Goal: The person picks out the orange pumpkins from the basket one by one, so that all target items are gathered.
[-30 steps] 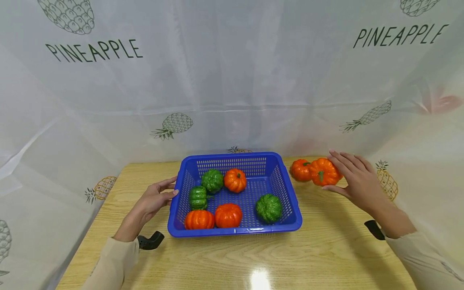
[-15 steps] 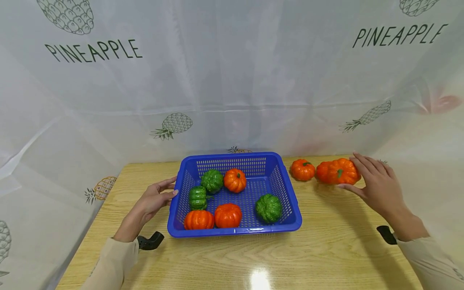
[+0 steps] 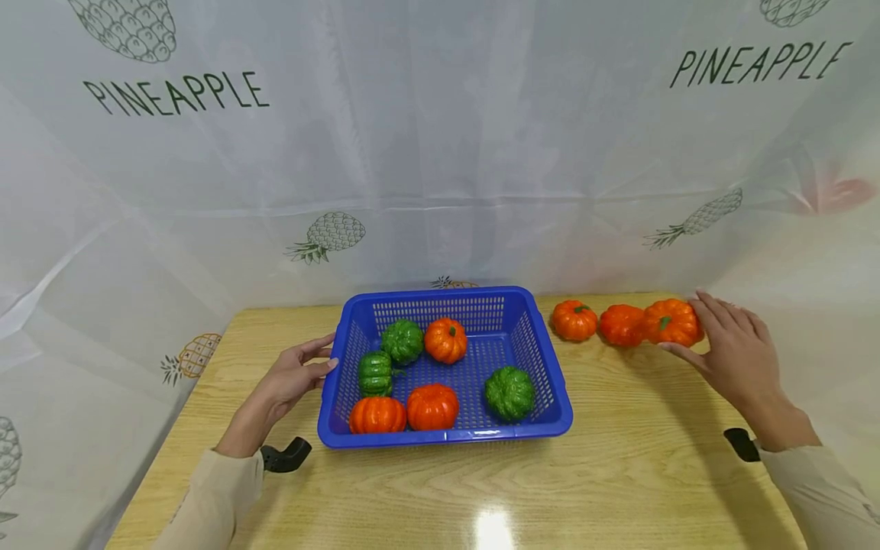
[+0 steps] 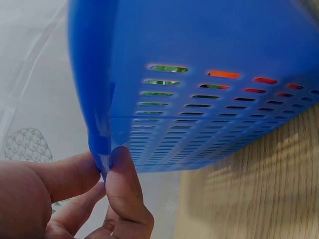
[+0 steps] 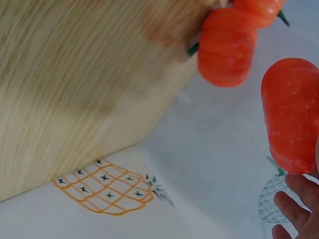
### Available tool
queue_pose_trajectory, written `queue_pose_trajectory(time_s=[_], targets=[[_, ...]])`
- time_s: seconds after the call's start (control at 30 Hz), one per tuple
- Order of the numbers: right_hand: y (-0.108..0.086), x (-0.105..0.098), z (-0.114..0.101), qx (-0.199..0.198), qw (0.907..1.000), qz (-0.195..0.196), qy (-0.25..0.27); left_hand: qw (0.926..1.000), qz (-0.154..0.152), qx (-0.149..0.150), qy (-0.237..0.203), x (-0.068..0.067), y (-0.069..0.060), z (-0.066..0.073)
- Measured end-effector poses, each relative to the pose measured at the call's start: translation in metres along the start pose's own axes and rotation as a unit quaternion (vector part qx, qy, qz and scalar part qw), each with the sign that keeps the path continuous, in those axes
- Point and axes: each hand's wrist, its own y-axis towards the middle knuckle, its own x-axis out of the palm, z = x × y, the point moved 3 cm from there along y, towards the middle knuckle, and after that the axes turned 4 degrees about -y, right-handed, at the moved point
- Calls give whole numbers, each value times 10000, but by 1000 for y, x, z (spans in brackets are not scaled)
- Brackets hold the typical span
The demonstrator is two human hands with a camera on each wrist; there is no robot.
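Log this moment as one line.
left hand: pinches blue basket at rim; right hand: holds orange pumpkin; in basket: three green pumpkins, three orange pumpkins; on table: two more orange pumpkins

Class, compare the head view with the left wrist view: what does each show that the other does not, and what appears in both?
Only the head view shows the right hand holding an orange pumpkin, two more orange pumpkins on the table, and six whole pumpkins inside the blue basket.

Only the left wrist view shows the slotted outer face of the basket's end wall, with slivers of green and orange through the slots.

Both show the left hand gripping the basket's rim, the wooden table and the pineapple-print sheet.
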Motion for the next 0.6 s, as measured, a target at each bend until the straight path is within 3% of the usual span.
queue_pose_trajectory(time_s=[0.17,0.6], targets=[[-4,7,11,179,9998,-20,-70,10000,-1,19,27,0,1,1],[-7,18,25,872,9919,-910,-166,10000,36,-1,-11,0,0,-1]])
